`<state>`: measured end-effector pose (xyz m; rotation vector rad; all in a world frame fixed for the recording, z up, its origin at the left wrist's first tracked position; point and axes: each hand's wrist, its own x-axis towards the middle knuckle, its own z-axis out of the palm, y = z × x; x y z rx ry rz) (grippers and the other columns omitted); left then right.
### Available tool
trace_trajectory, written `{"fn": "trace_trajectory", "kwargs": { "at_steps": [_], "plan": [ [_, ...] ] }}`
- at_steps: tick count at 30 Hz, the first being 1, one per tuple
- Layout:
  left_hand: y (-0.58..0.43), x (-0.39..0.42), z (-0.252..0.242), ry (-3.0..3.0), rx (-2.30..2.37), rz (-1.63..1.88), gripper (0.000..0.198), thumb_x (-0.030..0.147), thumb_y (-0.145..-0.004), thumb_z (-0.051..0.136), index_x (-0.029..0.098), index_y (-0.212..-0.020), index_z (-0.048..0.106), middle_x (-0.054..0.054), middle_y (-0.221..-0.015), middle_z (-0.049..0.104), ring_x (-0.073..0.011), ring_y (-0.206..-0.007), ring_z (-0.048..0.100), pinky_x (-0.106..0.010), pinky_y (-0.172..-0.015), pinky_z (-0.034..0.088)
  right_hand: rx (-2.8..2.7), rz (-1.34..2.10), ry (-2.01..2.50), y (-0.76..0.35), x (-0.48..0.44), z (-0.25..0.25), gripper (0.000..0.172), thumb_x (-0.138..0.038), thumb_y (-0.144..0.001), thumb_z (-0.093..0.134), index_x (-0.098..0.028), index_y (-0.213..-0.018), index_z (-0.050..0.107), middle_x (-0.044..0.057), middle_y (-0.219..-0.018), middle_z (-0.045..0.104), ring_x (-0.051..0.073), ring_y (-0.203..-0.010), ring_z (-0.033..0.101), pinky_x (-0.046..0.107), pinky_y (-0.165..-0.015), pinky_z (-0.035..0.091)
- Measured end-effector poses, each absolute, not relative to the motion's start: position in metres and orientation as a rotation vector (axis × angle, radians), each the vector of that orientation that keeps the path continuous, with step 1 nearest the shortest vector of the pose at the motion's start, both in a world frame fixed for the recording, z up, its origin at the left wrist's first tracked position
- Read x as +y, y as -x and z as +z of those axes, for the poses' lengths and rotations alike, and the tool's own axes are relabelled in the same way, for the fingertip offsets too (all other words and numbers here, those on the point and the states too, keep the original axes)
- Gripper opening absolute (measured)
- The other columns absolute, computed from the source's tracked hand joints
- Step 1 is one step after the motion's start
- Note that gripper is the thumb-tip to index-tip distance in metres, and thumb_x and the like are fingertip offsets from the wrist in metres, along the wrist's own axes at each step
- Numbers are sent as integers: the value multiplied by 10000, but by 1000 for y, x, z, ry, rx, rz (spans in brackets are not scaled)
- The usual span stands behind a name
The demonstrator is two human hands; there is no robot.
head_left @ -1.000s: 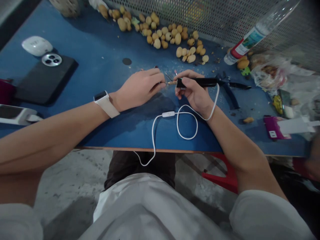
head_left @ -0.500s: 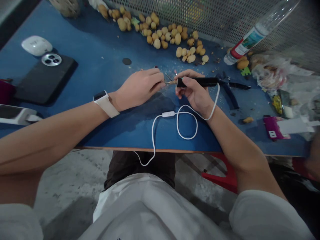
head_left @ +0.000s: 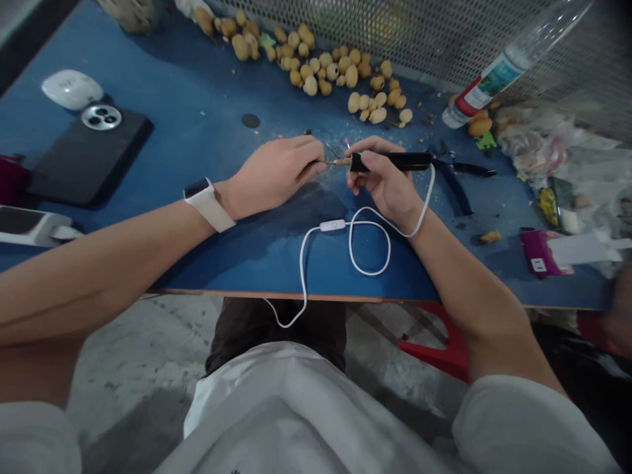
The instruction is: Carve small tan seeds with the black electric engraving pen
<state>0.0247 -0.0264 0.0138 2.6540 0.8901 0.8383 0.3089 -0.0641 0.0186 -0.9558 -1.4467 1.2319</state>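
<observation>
My right hand [head_left: 388,181] is wrapped round a black rotary tool [head_left: 402,161], a pen-shaped one that lies almost level with its brass-coloured nose [head_left: 342,162] pointing left. From its back end runs a white cord [head_left: 388,245] with a small inline switch [head_left: 332,226]. My left hand [head_left: 279,172], a watch [head_left: 197,189] on its wrist, has its fingers pinched together right at the tool's thin tip. Whatever sits between those fingertips is hidden or too small to name. Just beyond the nose, a thin metal bit [head_left: 332,150] lies on the blue table [head_left: 222,257].
Small tan fruits or nuts [head_left: 323,66] line the back by a perforated metal screen [head_left: 419,39]. Pliers [head_left: 454,184], a plastic bottle [head_left: 486,85], plastic bags [head_left: 533,138] and a purple packet [head_left: 540,253] are at right. A phone [head_left: 93,158] and white case [head_left: 72,89] lie left.
</observation>
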Motion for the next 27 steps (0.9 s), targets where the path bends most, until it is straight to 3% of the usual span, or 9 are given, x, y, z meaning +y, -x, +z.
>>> {"fn": "trace_trajectory", "kwargs": {
  "at_steps": [7, 27],
  "plan": [
    [-25, -25, 12, -2666, 898, 819, 290, 382, -1351, 585, 272, -1189, 799, -129, -1117, 834, -366, -1050, 845, -471, -919, 641, -1469, 1235, 965, -313, -63, 16, 591, -871, -965, 1039, -327, -1073, 837, 2, -849, 704, 248, -810, 771, 367, -623, 627],
    [-22, -26, 22, -2728, 890, 685, 348, 414, -1374, 490, 249, -1208, 748, -167, -1184, 842, -378, -1031, 841, -483, -895, 606, -1484, 1222, 963, -314, -64, 18, 615, -908, -942, 1043, -343, -1081, 844, 3, -863, 725, 256, -829, 781, 388, -626, 644]
  ]
}}
